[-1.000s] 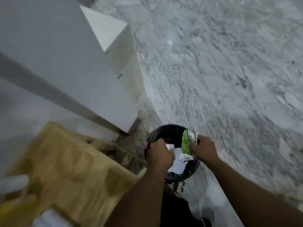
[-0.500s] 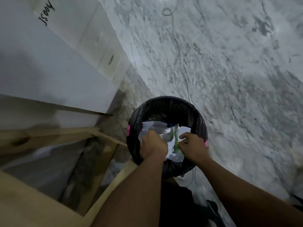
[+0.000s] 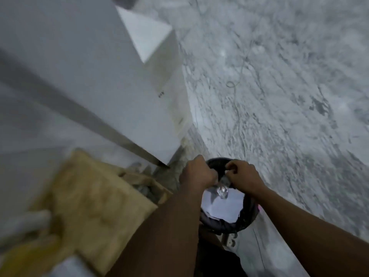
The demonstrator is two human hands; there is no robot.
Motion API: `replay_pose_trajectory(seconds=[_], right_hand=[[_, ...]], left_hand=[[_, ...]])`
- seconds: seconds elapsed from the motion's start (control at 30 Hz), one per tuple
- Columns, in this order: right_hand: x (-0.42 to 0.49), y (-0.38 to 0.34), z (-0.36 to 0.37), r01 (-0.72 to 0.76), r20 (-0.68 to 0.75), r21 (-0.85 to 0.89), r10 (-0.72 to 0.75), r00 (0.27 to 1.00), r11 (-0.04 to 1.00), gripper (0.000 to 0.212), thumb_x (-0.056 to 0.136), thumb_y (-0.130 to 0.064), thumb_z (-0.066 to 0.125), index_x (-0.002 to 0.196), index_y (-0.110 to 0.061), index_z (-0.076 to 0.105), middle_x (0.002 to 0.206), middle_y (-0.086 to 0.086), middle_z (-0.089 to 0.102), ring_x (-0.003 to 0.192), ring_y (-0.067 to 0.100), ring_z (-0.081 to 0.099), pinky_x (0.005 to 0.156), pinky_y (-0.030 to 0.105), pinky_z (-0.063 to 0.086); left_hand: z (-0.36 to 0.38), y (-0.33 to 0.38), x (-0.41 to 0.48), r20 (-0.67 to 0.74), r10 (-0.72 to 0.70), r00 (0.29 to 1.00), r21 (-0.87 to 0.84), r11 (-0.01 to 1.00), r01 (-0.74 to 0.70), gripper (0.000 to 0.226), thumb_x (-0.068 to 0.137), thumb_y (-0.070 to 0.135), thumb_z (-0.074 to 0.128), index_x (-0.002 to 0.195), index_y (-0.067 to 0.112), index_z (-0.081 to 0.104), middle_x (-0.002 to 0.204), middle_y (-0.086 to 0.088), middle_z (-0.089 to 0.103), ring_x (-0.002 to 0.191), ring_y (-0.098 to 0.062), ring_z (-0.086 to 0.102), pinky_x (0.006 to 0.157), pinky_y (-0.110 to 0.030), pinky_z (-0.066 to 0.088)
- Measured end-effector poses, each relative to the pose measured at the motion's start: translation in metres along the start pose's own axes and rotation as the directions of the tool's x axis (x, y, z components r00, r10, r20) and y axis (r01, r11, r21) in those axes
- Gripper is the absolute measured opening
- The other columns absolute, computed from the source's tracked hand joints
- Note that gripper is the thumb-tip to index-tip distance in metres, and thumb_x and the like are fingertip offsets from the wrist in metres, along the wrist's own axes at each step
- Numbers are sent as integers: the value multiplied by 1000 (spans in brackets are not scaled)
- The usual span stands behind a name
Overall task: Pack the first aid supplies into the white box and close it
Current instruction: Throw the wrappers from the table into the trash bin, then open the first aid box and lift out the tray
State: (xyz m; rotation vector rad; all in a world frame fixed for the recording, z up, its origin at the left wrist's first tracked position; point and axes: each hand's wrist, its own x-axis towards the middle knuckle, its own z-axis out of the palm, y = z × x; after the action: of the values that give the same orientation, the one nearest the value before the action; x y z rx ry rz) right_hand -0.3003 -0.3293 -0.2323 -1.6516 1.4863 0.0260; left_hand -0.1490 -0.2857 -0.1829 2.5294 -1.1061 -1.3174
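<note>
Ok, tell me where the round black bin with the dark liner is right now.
In the head view, the round black bin stands on the marble floor at lower centre, under the left hand and right hand, right of the wooden table.

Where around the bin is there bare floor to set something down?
Open marble floor lies right of the bin, crossed only by a thin white cord. Left is crowded: white cabinet and wooden table. Both hands cover the bin's mouth.
</note>
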Motion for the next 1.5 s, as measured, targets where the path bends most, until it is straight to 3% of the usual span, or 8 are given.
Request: replay_pose_trajectory(seconds=[0.2, 0.33, 0.47, 0.7, 1.0, 1.17, 1.4, 1.5], right_hand=[[-71, -174, -38, 309, -29, -102, -313, 949, 946, 16, 88, -25, 63, 103, -20, 68, 89, 1, 69, 79, 21, 61, 71, 29, 43], [-138, -290, -23, 510, -24, -120, -516, 856, 852, 9, 87, -24, 63, 94, -25, 69, 79, -7, 70, 85, 21, 66, 80, 33, 51], [-214, -389, 17, 709, 76, -124, -706, 704, 694, 12, 83, -22, 60, 89, -25, 70, 82, -7, 71, 82, 17, 67, 80, 36, 55], [-329, -500, 115, 913, 257, -57, -878, 404, 403, 9, 84, -23, 64, 89, -21, 70, 79, -2, 71, 76, 16, 63, 73, 30, 50], [-361, -467, 249, 964, 425, 11, -874, 234, 264, 14, 85, -28, 63, 97, -23, 69, 83, -6, 71, 78, 12, 66, 78, 33, 55], [-336, -384, 326, 990, 446, -12, -886, 130, 139, 28, 89, -40, 62, 108, -20, 66, 101, 2, 65, 92, 17, 61, 83, 32, 49], [-333, -328, 350, 999, 295, 6, -955, 35, 39, 37, 93, -44, 56, 116, -17, 67, 115, 8, 66, 107, 23, 60, 90, 33, 46], [-353, -305, 333, 997, 229, -49, -971, 66, 56, 43, 91, -49, 53, 121, -19, 63, 124, 8, 63, 117, 26, 55, 96, 38, 44]], left_hand=[[-158, -27, -124, -254, 54, 966, -41, 997, -66, 46, 87, 35, 59, 129, 16, 54, 128, -8, 59, 111, -31, 61, 88, -34, 50], [-246, -88, -209, -450, 29, 893, -90, 993, -78, 38, 87, 34, 58, 122, 19, 59, 121, -5, 60, 110, -31, 61, 85, -33, 47], [-310, -173, -290, -593, -76, 802, -175, 984, -36, 38, 84, 40, 63, 118, 26, 63, 126, -5, 62, 112, -30, 63, 98, -39, 51], [-354, -324, -409, -700, -330, 633, -361, 929, 86, 50, 68, 54, 58, 110, 29, 66, 120, -6, 67, 109, -27, 66, 100, -41, 51], [-257, -449, -426, -715, -478, 510, -453, 872, 182, 35, 88, 42, 63, 118, 23, 66, 114, -1, 70, 106, -24, 66, 94, -39, 53], [-161, -500, -392, -720, -476, 506, -392, 880, 270, 53, 87, 60, 59, 127, 26, 59, 128, -3, 61, 118, -24, 58, 99, -40, 47], [-94, -510, -389, -809, -428, 403, -341, 900, 272, 67, 88, 75, 42, 133, 28, 58, 136, -2, 63, 123, -27, 58, 98, -38, 44], [-74, -495, -405, -792, -492, 362, -397, 865, 307, 70, 89, 74, 41, 138, 26, 55, 144, -3, 57, 130, -29, 53, 105, -43, 40]])
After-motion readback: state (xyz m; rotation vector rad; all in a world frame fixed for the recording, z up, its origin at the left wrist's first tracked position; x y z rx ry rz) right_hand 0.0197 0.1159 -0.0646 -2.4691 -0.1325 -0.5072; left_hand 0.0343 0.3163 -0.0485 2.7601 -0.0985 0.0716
